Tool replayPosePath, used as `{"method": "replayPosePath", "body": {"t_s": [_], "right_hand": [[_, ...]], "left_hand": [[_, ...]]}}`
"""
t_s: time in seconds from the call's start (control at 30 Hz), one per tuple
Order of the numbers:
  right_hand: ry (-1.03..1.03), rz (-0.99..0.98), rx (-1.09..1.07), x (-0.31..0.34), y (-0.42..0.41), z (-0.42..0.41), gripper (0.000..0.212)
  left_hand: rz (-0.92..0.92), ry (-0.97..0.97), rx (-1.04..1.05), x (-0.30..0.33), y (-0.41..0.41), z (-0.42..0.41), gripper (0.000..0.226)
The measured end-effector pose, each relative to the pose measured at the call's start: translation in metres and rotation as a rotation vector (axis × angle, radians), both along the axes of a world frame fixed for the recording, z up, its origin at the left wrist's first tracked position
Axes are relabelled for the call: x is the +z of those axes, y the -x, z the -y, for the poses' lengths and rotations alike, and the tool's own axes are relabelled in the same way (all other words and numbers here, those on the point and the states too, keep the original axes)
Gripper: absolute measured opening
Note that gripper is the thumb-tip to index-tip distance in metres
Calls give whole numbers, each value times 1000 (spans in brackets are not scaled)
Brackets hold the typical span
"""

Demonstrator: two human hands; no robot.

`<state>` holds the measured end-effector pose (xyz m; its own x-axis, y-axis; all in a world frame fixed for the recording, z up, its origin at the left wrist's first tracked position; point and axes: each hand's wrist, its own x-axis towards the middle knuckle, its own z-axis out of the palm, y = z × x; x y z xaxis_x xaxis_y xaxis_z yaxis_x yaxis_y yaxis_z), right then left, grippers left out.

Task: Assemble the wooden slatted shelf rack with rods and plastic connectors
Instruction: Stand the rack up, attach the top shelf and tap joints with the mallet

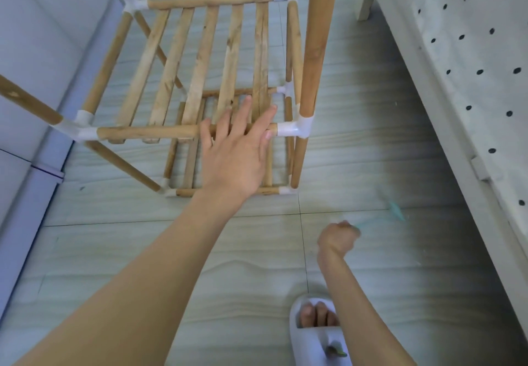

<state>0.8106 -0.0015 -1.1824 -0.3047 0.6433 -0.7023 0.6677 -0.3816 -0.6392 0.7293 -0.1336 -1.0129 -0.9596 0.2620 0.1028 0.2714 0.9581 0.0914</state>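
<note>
Left hand (237,151) flat on round wooden rod (148,132)

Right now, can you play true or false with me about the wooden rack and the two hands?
1. The left hand lies with straight fingers over the front rod of the wooden rack. True.
2. The right hand is holding a white plastic connector. False: it is curled in a fist low over the floor, away from the rack, with something blurry and teal at it.
3. The rack has slatted shelves on two levels. True.
4. The connectors are black. False: the corner connector is white.
5. The foot wears a white slipper. True.
</note>
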Motion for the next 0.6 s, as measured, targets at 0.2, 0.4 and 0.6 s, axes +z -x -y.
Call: {"method": "replayPosePath", "body": {"t_s": [0.2, 0.4, 0.6], "right_hand": [[34, -8, 264, -8, -4, 4, 20], [194, -73, 504, 9, -14, 28, 22], [269, -198, 233, 16, -37, -1, 18]], "left_hand": [[12, 14, -6, 0, 1, 4, 45], [3, 36, -18, 0, 1, 4, 47], [58, 58, -162, 16, 23, 71, 55]]}}
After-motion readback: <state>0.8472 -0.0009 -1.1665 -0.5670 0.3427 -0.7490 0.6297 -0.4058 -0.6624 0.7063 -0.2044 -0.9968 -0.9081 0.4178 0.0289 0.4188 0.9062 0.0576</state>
